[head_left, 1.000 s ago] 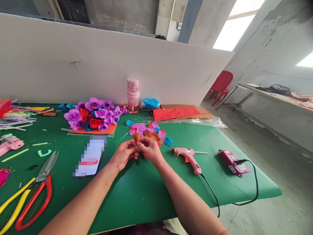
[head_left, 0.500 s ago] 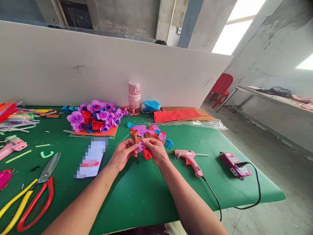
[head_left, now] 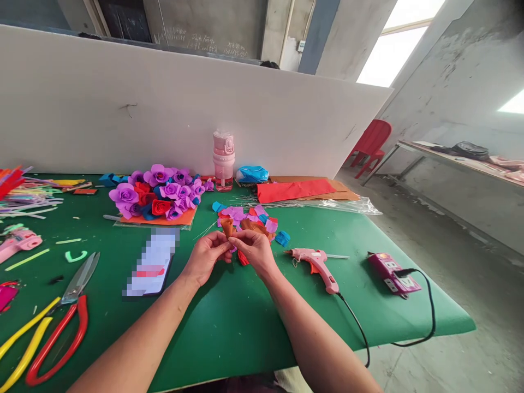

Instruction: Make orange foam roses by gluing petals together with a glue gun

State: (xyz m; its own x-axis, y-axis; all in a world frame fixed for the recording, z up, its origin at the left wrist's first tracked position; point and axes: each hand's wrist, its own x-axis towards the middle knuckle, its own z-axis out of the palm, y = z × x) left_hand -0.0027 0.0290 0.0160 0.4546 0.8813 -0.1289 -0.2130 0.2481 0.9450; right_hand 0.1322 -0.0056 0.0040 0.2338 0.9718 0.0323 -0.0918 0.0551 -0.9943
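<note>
My left hand [head_left: 208, 255] pinches a small rolled brown paper flower [head_left: 227, 227] by its base, its flared top pointing up. Against that same base my right hand [head_left: 254, 252] presses thumb and fingertips, so both hands meet on it. Just behind the fingers lies a loose pile of purple petals [head_left: 233, 213], with red, blue and brown pieces among them. A crumpled blue paper piece [head_left: 282, 238] is at the pile's right. Part of a red piece [head_left: 243, 258] shows beneath my right hand.
A pink glue gun [head_left: 315, 263] lies right of my hands, near a purple power box [head_left: 393, 274]. On the left are a phone [head_left: 151, 265], large scissors [head_left: 77, 305] and finished paper flowers [head_left: 159, 191]. A pink bottle [head_left: 224, 161] stands before the white board [head_left: 164, 103].
My right hand has shifted slightly left, closing in on the flower's base beside my left fingers. The brown flower stands a little more upright. The whole view has tilted slightly.
</note>
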